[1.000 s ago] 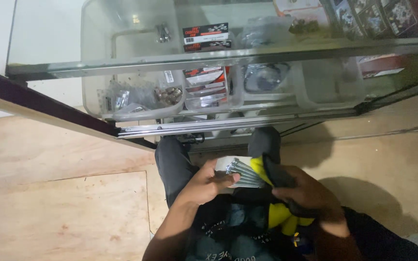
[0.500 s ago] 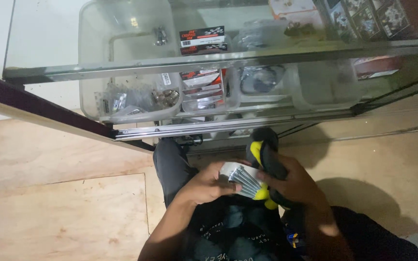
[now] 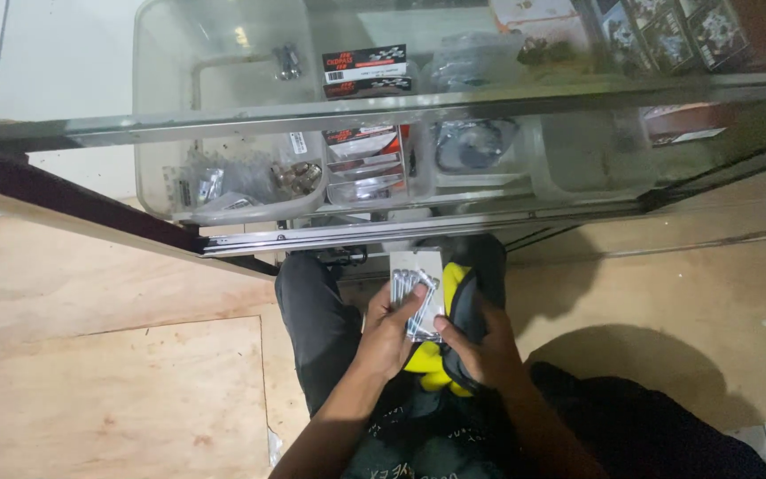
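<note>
Raised higher, both hands (image 3: 436, 333) now grip the bolt pack (image 3: 416, 293).

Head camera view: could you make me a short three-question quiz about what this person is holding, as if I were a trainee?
1. True or false: both hands touch the clear packet of metal bolts.
2. What colour shows on the black pouch by the right hand?
3. Where is the left hand: A) inside the glass cabinet, B) in front of it, over the lap?

Key: 1 true; 2 yellow; 3 B.
</note>
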